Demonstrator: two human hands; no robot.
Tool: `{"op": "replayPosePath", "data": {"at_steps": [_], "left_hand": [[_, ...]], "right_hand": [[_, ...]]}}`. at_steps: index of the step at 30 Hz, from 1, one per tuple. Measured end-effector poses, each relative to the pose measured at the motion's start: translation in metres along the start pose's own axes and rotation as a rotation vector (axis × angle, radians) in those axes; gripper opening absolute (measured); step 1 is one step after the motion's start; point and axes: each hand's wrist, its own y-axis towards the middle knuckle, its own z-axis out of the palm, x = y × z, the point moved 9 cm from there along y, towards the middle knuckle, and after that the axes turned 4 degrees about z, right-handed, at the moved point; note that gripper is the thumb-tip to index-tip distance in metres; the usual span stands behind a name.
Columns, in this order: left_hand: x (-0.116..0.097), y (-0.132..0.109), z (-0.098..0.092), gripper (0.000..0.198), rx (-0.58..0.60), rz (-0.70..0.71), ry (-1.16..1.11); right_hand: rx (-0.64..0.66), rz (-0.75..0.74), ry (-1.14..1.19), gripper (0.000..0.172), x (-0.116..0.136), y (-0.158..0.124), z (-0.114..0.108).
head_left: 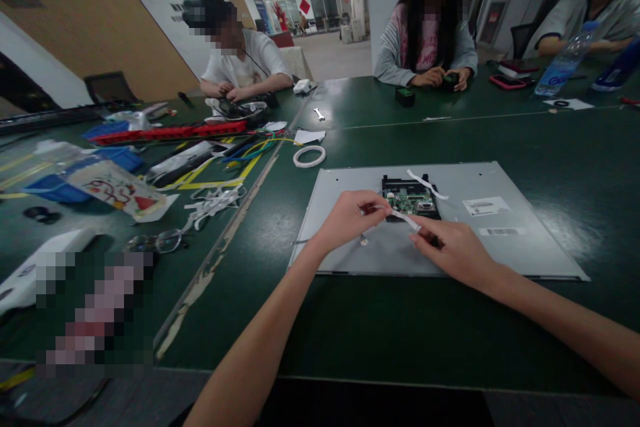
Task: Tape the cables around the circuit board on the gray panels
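Observation:
A short strip of white tape [406,219] is stretched between my two hands. My left hand [354,217] pinches its left end between thumb and fingertips. At the other end, the fingers of my right hand [450,247] are closed on it. Both hands are just above a flat grey metal panel [340,190] lying on the green table. Behind the strip, a green circuit board [410,203] in a black frame sits on the panel. Another white strip [426,184] lies across the frame's upper right side. A small connector on a cable [364,239] rests below my left hand.
A white tape roll [309,157] lies beyond the panel. Left of the table seam are crumpled white strips [215,203], glasses [167,241], a blue tray [60,185] and a printed bag [117,187]. A small wrench [319,115] lies farther back. Several people sit across the table.

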Motion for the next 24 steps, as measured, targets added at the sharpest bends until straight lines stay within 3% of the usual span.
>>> {"op": "replayPosePath", "data": {"at_steps": [5, 8, 14, 24], "left_hand": [[0.022, -0.001, -0.029, 0.017, -0.124, -0.076, -0.141], [0.036, -0.003, -0.038, 0.015, -0.133, -0.134, -0.220], [0.048, -0.009, -0.032, 0.014, 0.023, -0.225, -0.213], [0.063, -0.012, -0.032, 0.014, 0.032, -0.311, -0.350]], "right_hand": [[0.002, -0.089, -0.120, 0.040, 0.008, 0.002, -0.003], [0.031, -0.169, -0.257, 0.040, 0.011, 0.004, 0.003], [0.108, -0.146, -0.372, 0.048, -0.001, 0.006, 0.016], [0.123, -0.153, -0.372, 0.045, -0.001, 0.006, 0.015]]}}
